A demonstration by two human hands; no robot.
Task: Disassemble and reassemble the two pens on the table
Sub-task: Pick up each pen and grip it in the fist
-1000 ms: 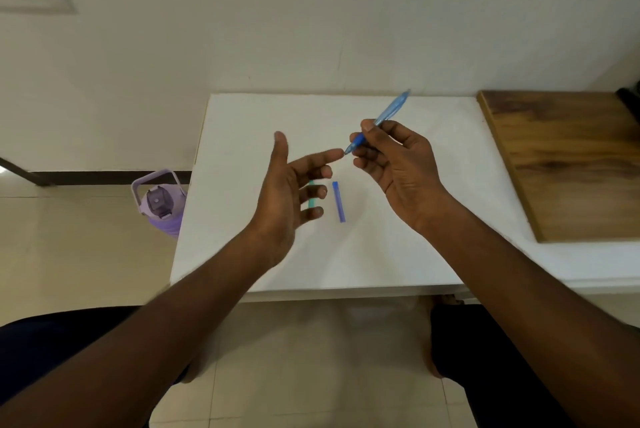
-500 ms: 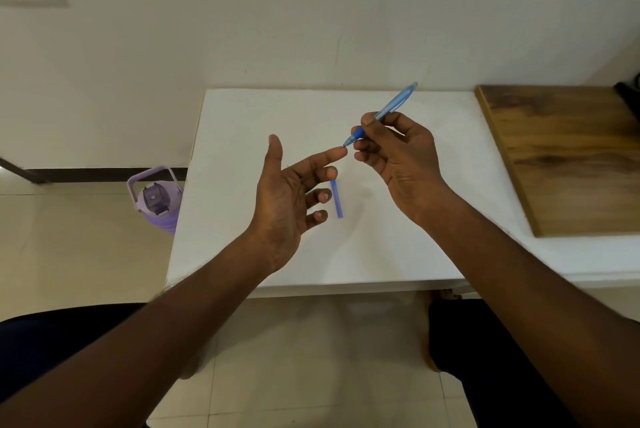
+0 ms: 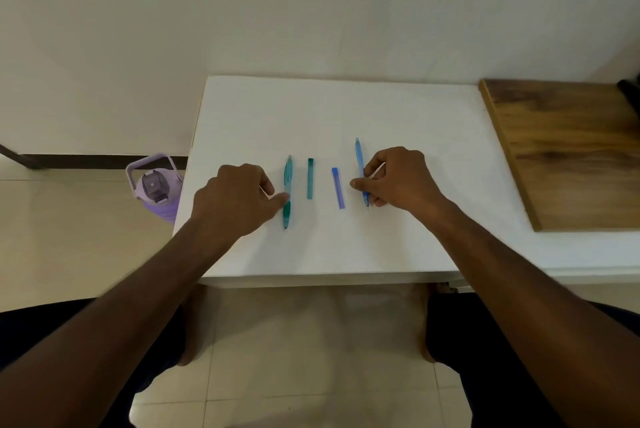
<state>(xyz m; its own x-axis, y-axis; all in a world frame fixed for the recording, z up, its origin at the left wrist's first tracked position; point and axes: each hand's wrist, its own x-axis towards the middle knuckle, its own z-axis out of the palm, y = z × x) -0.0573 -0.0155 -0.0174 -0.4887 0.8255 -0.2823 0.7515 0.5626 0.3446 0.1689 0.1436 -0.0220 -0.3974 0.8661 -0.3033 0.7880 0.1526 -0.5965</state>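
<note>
Table [image 3: 346,109] — both pens [image 3: 287,192] lie lengthwise, tips nearward.

Both hands are now down on the table [image 3: 398,109], no longer raised above it. The right hand [image 3: 401,178] lays the blue pen [image 3: 359,164] flat, toward the right edge, beside the blue cap [image 3: 338,188]. The left hand [image 3: 235,199] now touches a green pen [image 3: 287,192], which lies uncovered beside the green cap [image 3: 310,179].
</note>
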